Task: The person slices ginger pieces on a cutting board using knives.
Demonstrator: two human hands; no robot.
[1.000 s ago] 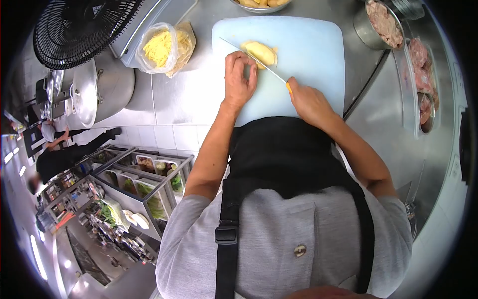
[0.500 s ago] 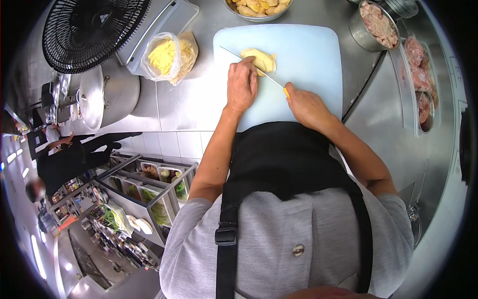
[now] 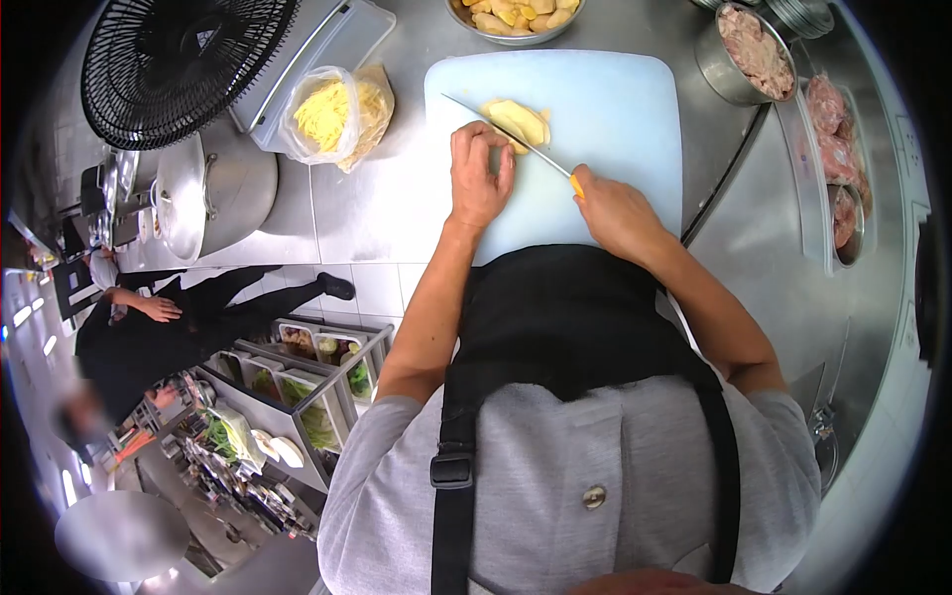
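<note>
Pale yellow slices that look like ginger [image 3: 534,127] lie in a low overlapping pile on a light blue cutting board [image 3: 605,109]. My left hand [image 3: 482,177] is at the pile's near left side, its fingers curled and the fingertips against the edge of the slices. Wrapped around the yellow handle of a knife [image 3: 543,156] is my right hand [image 3: 617,206]. The blade runs diagonally up and left across the slices, just past my left fingertips, with its tip toward the board's left edge.
A metal bowl of yellow pieces [image 3: 511,38] stands beyond the board. To the left are a plastic bag of yellow shreds [image 3: 323,114], a lidded pot [image 3: 223,188] and a black fan [image 3: 178,64]. Raw meat fills a metal pot [image 3: 751,55] at right. A person [image 3: 149,322] stands at far left.
My left fingers have drawn back and curled nearer to me. The knife has shifted slightly toward the right. The person at far left has moved closer, with a leg extended.
</note>
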